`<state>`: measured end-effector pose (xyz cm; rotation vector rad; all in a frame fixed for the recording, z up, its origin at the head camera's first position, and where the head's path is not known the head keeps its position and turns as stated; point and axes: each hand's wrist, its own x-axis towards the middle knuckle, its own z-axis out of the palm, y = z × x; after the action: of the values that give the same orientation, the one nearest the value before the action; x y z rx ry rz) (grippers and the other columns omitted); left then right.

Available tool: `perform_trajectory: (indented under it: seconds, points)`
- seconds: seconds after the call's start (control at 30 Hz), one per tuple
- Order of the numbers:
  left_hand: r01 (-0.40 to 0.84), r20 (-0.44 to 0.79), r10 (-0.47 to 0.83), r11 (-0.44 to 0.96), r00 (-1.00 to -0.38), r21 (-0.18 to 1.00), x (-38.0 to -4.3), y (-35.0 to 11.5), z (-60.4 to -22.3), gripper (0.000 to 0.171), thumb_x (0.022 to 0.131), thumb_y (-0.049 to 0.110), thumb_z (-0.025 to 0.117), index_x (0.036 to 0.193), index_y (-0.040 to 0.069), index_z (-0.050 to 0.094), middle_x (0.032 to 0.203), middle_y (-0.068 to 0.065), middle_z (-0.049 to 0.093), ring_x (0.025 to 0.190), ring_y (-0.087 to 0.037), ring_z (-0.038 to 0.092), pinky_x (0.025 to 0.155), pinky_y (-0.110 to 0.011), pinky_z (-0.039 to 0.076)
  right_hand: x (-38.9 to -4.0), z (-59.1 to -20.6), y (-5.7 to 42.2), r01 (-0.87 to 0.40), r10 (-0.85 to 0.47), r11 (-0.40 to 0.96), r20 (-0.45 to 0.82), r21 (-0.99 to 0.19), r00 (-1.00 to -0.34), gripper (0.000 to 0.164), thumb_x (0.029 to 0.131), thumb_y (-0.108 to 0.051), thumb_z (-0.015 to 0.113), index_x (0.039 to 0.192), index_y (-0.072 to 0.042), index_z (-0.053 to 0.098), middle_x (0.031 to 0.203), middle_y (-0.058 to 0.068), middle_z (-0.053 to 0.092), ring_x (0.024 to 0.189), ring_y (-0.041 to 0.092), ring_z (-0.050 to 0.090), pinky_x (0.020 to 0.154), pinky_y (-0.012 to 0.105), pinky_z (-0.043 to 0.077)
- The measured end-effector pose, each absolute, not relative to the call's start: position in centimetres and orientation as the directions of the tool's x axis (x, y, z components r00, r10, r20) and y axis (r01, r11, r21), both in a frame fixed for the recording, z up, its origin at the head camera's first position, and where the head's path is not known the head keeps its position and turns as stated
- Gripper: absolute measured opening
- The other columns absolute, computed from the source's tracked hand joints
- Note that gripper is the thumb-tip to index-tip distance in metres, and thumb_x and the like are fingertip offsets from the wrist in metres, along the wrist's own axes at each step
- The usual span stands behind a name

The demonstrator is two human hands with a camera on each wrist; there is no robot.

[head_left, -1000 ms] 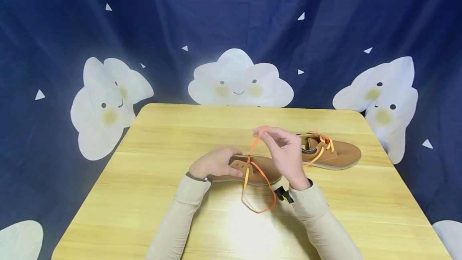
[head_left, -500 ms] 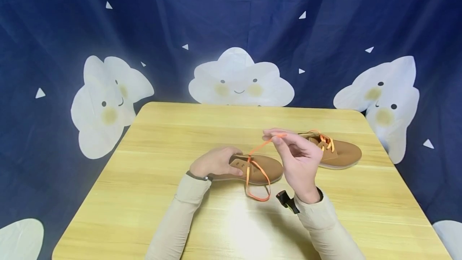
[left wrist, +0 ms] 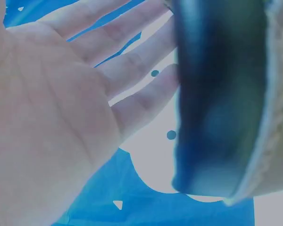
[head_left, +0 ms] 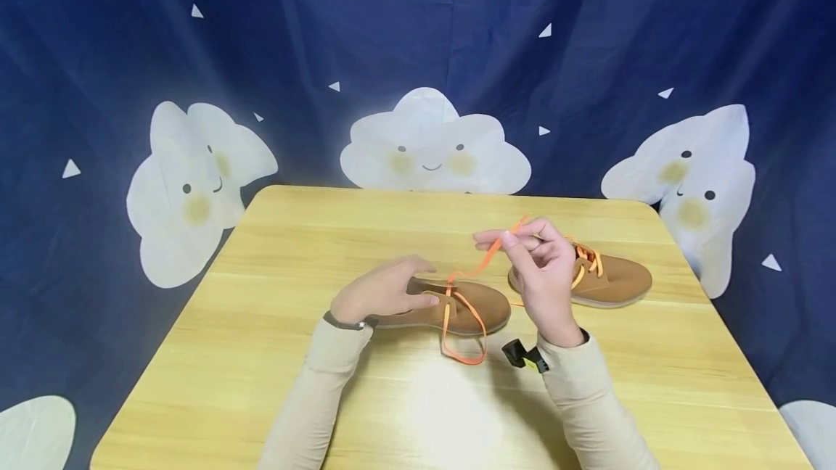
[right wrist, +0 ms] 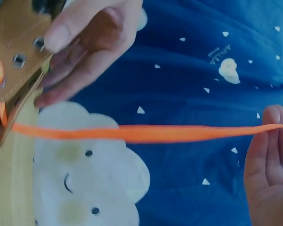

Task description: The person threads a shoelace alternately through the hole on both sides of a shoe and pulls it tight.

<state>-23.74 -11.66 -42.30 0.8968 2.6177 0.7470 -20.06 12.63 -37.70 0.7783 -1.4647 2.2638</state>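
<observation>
A brown shoe [head_left: 486, 301] lies on its sole with the toe to the right. My left hand [head_left: 379, 290] is at its heel end, thumb near the eyelets and fingers extended past the far side. In the left wrist view those fingers [left wrist: 127, 70] look nearly straight. An orange shoelace [head_left: 491, 256] rises from the shoe's front eyelets to my right hand [head_left: 547, 278], which pinches it between thumb and fingers. Its other stretch hangs in a loop on the near side. The right wrist view has the lace [right wrist: 155, 133] stretched between shoe and hand.
A second brown shoe [head_left: 617, 283], with orange lace threaded through it, stands at the right behind my right hand. Both shoes are on a wooden table [head_left: 248, 354]. A dark blue curtain [head_left: 294, 35] with white clouds hangs behind the table.
My right hand moved right with the lace, then slightly back left and up, and the near loop shrank. My left hand shifted slightly left and its fingers lifted and straightened.
</observation>
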Motion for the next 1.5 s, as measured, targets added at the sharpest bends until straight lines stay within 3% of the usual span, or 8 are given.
perform_trajectory:
  seconds: [0.07,0.13,0.27,0.6,0.83,1.0,1.17,1.5]
  points:
    - [0.479,-0.075,0.635,0.65,-0.769,0.59,-23.6,-11.7,-42.0,0.06,0.099,0.038,0.068,0.145,0.002,0.054,0.148,-0.013,0.059,0.137,-0.029,0.058,0.116,-0.044,0.046,-20.2,-37.6,12.9,-0.507,-0.054,-0.501,0.61,-0.702,-0.791,0.019,0.101,0.011,0.052,0.094,-0.005,0.059,0.093,0.015,0.081,0.042,0.008,0.049,0.033,0.02,0.014]
    - [0.462,-0.063,0.632,0.627,-0.773,0.627,-23.5,-11.8,-41.6,0.057,0.101,0.036,0.066,0.145,0.002,0.054,0.147,-0.014,0.059,0.134,-0.029,0.059,0.113,-0.045,0.048,-20.3,-37.6,13.2,-0.473,-0.092,-0.559,0.618,-0.681,-0.781,0.023,0.099,0.015,0.05,0.094,-0.004,0.062,0.094,0.014,0.08,0.058,0.014,0.065,0.04,0.018,0.034]
    - [0.45,-0.031,0.617,0.608,-0.787,0.654,-23.4,-12.1,-41.3,0.049,0.103,0.032,0.064,0.142,0.004,0.057,0.142,-0.015,0.063,0.124,-0.028,0.064,0.105,-0.045,0.053,-20.4,-37.6,14.0,-0.435,-0.164,-0.559,0.608,-0.706,-0.777,0.03,0.094,0.021,0.053,0.095,-0.003,0.071,0.099,0.008,0.079,0.087,0.018,0.076,0.077,0.025,0.06]
    - [0.509,-0.049,0.667,0.612,-0.743,0.605,-23.5,-12.0,-41.5,0.023,0.1,0.023,0.069,0.116,0.007,0.071,0.098,0.0,0.074,0.088,-0.011,0.067,0.082,-0.029,0.057,-19.8,-37.2,15.2,-0.475,-0.327,-0.045,0.462,-0.879,-0.824,0.017,0.089,0.008,0.074,0.106,0.009,0.073,0.094,-0.002,0.077,0.082,0.011,0.071,0.074,0.026,0.06]
    - [0.515,-0.115,0.674,0.652,-0.729,0.557,-23.4,-11.2,-41.7,0.006,0.093,0.016,0.075,0.094,0.011,0.072,0.078,0.004,0.057,0.072,-0.009,0.051,0.067,-0.024,0.044,-19.9,-37.8,14.3,-0.49,-0.464,0.338,0.311,-0.804,-0.83,0.011,0.092,-0.01,0.078,0.094,-0.021,0.079,0.092,-0.006,0.075,0.091,0.01,0.069,0.084,0.03,0.057]
    - [0.511,-0.121,0.667,0.663,-0.736,0.547,-23.4,-10.9,-41.9,0.005,0.092,0.011,0.075,0.09,0.011,0.071,0.077,0.004,0.055,0.072,-0.01,0.05,0.068,-0.025,0.043,-20.0,-38.9,13.1,-0.543,-0.521,0.572,0.238,-0.615,-0.819,0.015,0.089,-0.017,0.081,0.082,-0.028,0.073,0.086,-0.015,0.072,0.082,0.002,0.067,0.077,0.03,0.057]
    - [0.509,-0.122,0.664,0.665,-0.738,0.546,-23.4,-10.9,-42.1,0.004,0.092,0.01,0.075,0.096,0.009,0.073,0.078,0.004,0.056,0.072,-0.01,0.05,0.069,-0.026,0.045,-20.3,-40.1,12.1,-0.59,-0.584,0.673,0.169,-0.447,-0.794,0.021,0.085,-0.017,0.082,0.075,-0.028,0.067,0.075,-0.017,0.065,0.066,-0.001,0.056,0.063,0.021,0.047]
    - [0.511,-0.122,0.67,0.658,-0.732,0.552,-23.5,-10.8,-42.1,0.003,0.092,0.009,0.073,0.092,0.01,0.071,0.073,0.005,0.054,0.067,-0.008,0.049,0.066,-0.023,0.042,-20.7,-41.8,10.9,-0.609,-0.612,0.69,0.134,-0.391,-0.779,0.028,0.082,-0.01,0.079,0.068,-0.024,0.059,0.069,-0.013,0.052,0.06,0.004,0.043,0.054,0.02,0.035]
